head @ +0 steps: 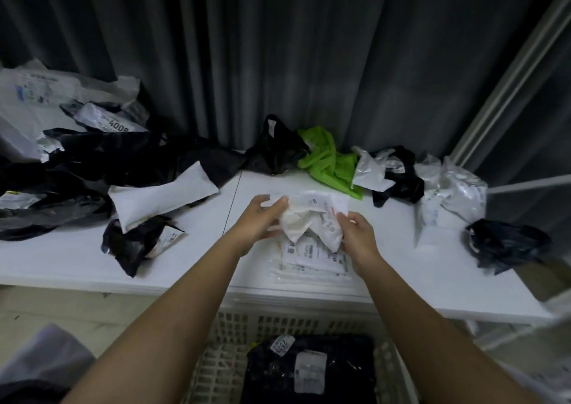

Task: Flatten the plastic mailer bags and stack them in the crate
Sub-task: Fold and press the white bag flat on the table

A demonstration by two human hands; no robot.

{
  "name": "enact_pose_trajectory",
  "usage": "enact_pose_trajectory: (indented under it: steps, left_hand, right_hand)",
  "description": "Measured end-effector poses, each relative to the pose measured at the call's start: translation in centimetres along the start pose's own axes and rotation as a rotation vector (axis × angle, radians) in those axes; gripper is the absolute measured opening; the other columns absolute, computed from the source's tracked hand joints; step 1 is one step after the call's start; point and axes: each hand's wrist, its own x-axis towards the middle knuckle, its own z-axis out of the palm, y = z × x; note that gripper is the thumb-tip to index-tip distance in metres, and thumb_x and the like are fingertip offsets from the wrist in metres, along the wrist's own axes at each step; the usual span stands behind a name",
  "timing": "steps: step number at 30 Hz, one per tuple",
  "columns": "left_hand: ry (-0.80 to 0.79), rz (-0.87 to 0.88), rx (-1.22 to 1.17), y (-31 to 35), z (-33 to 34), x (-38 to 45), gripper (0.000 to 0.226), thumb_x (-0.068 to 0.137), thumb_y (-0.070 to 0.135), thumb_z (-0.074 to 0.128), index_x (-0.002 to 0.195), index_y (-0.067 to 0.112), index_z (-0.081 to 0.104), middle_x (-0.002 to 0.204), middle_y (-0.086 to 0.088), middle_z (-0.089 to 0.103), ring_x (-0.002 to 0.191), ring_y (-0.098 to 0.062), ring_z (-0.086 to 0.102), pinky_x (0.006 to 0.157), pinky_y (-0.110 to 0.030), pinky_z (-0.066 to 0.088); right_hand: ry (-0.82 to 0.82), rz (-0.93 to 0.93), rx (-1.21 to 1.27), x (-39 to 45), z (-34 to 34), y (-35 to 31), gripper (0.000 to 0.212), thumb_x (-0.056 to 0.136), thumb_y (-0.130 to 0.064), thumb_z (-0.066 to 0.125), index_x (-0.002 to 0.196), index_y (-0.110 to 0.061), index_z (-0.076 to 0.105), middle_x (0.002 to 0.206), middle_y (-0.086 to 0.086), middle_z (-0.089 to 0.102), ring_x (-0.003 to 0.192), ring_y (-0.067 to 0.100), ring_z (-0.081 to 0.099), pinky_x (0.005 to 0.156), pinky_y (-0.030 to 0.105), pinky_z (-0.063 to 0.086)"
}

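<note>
One white bench (401, 267) ran across the view, dark curtain (309, 48) behind it. Black mailer bags (102, 162) lay heaped at its left end with a big white bag (40, 94) behind them and a long flat white mailer (163, 195) on their edge. White lattice crate (234, 354) sat below the bench's front edge, a black bag with white labels (312, 369) lying flat inside. Clear and black crumpled bags (448, 187) sat at the right, a green bag (330, 162) at the back middle. Near the front edge lay a small stack of flattened white mailers (312, 261). Just above it, a crumpled white mailer (312, 218) was held between both hands: left hand (262, 218) gripped its left edge with fingers curled, right hand (358, 233) pinched its right side.
</note>
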Motion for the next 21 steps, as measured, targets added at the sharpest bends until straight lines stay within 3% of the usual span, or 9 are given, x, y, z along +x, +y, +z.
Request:
enact_pose_trajectory:
  steps: [4, 7, 9, 11, 14, 16, 21]
  left_hand:
    - [0.025, -0.169, 0.042, -2.7, 1.7, 0.5, 0.038, 0.095, 0.041, 0.052, 0.117, 0.011, 0.045, 0.107, -0.011, 0.058, 0.085, -0.022, 0.059, 0.074, -0.039, 0.055]
    - [0.121, -0.169, 0.041, -3.8, 2.9, 1.0, 0.021, 0.1, 0.033, 0.046, 0.096, 0.013, 0.048, 0.095, -0.012, 0.055, 0.083, -0.025, 0.056, 0.079, -0.044, 0.055]
    - [0.191, -0.151, 0.029, -4.3, 3.3, 1.6, 0.022, 0.101, 0.029, 0.043, 0.088, 0.012, 0.05, 0.093, -0.014, 0.056, 0.084, -0.029, 0.057, 0.081, -0.045, 0.055]
    - [0.238, -0.143, 0.057, -4.8, 3.4, 2.1, 0.023, 0.101, 0.029, 0.04, 0.102, 0.009, 0.05, 0.098, -0.013, 0.057, 0.083, -0.027, 0.059, 0.081, -0.046, 0.055]
    - [0.292, -0.132, 0.15, -5.5, 3.4, 2.7, 0.024, 0.102, 0.027, 0.032, 0.116, 0.01, 0.04, 0.101, -0.007, 0.052, 0.089, -0.024, 0.055, 0.086, -0.044, 0.052]
    - [0.288, -0.112, 0.184, -5.9, 3.3, 3.0, 0.019, 0.102, 0.026, 0.028, 0.113, 0.013, 0.037, 0.099, -0.006, 0.05, 0.09, -0.022, 0.052, 0.082, -0.039, 0.049]
    - [0.251, 0.008, 0.335, -6.7, 2.6, 3.2, 0.011, 0.104, 0.025, 0.026, 0.105, 0.016, 0.031, 0.079, -0.003, 0.044, 0.067, -0.016, 0.042, 0.062, -0.031, 0.037]
  right_hand:
    - [0.016, 0.09, -0.007, 0.1, -0.6, 1.8, 0.017, 0.098, -0.027, 0.05, 0.099, -0.01, 0.055, 0.084, 0.008, 0.057, 0.067, 0.018, 0.053, 0.051, 0.025, 0.039]
    - [0.018, 0.102, -0.074, 0.2, -0.6, 2.9, 0.02, 0.098, -0.028, 0.049, 0.103, -0.01, 0.055, 0.091, 0.012, 0.057, 0.071, 0.022, 0.052, 0.05, 0.025, 0.038]
    - [0.013, 0.083, -0.116, 0.2, -0.6, 3.3, 0.018, 0.097, -0.028, 0.05, 0.1, -0.011, 0.054, 0.092, 0.012, 0.057, 0.076, 0.023, 0.054, 0.057, 0.026, 0.042]
    - [0.005, 0.044, -0.152, 0.3, -0.6, 3.5, 0.016, 0.096, -0.026, 0.051, 0.092, -0.01, 0.052, 0.086, 0.012, 0.054, 0.074, 0.022, 0.052, 0.063, 0.028, 0.041]
    - [-0.003, -0.005, -0.193, 0.1, -0.8, 3.9, 0.018, 0.097, -0.022, 0.051, 0.083, -0.01, 0.049, 0.075, 0.007, 0.047, 0.069, 0.018, 0.046, 0.058, 0.027, 0.036]
    - [0.006, -0.04, -0.192, 0.1, -1.0, 4.3, 0.02, 0.096, -0.02, 0.052, 0.079, -0.011, 0.048, 0.07, 0.003, 0.044, 0.065, 0.015, 0.044, 0.057, 0.026, 0.034]
    - [0.023, -0.099, -0.205, 0.7, -1.5, 4.6, 0.021, 0.095, -0.016, 0.054, 0.086, 0.002, 0.055, 0.071, 0.002, 0.043, 0.067, 0.016, 0.043, 0.063, 0.027, 0.037]
